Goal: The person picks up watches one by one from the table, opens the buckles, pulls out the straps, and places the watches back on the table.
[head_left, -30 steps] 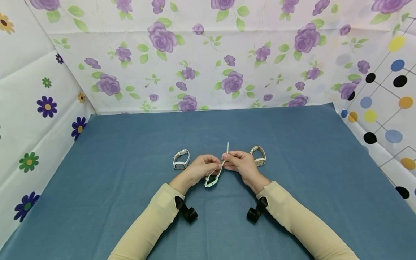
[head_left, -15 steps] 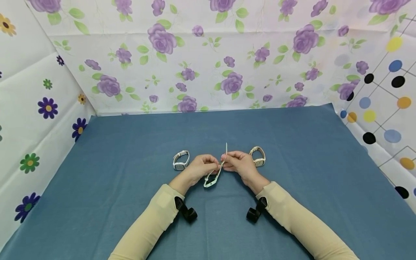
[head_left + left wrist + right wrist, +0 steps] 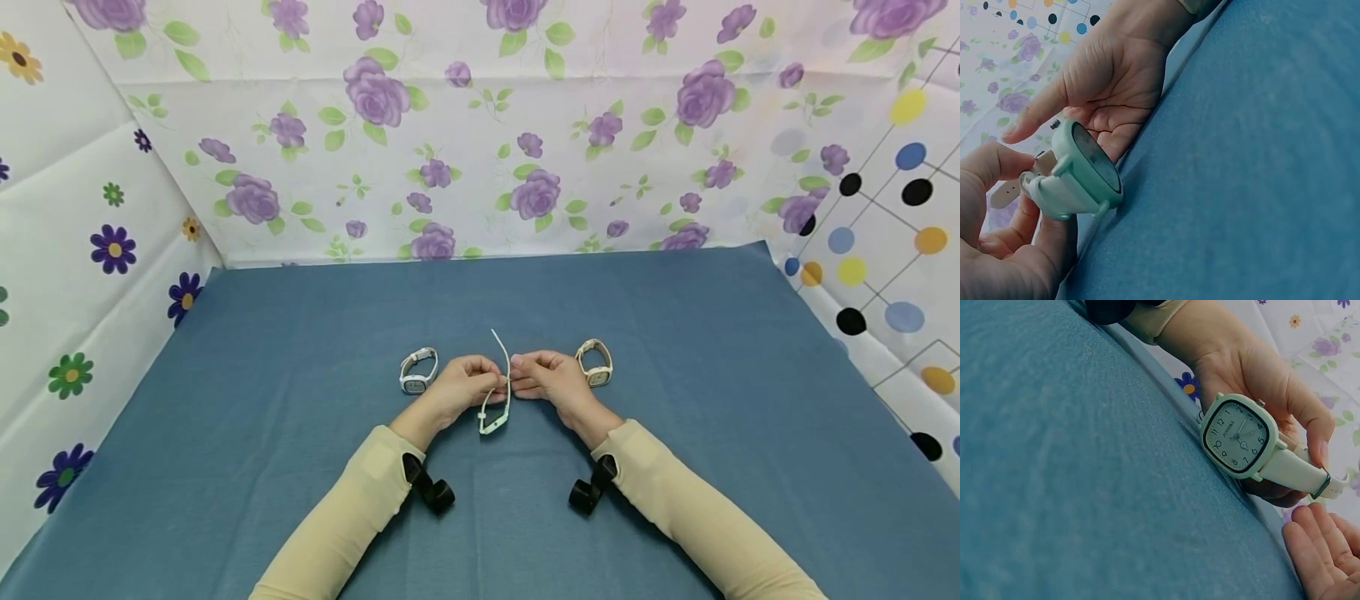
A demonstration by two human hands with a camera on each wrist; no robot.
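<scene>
My left hand (image 3: 469, 387) pinches the strap of a mint-green wristwatch (image 3: 493, 426) between thumb and fingers, close to the buckle. The watch case hangs low, and the strap's free end points up past the fingertips. In the right wrist view the watch's square dial (image 3: 1235, 437) faces the camera, and the white strap (image 3: 1292, 472) passes through a dark buckle (image 3: 1320, 484). Right beside the strap, my right hand (image 3: 557, 385) has relaxed fingers and grips nothing. In the left wrist view that right hand (image 3: 1113, 78) shows its palm behind the watch.
A white wristwatch (image 3: 417, 382) stands on the blue tablecloth (image 3: 315, 333) beyond the left hand. Just past the right hand is a beige wristwatch (image 3: 597, 375). Floral sheets (image 3: 465, 167) rise behind the table, with patterned sheets at both sides.
The right fingers have let go of the strap. Its free end, earlier upright by the right fingertips, now bends to the left. The left hand keeps its hold, and the watch has turned slightly.
</scene>
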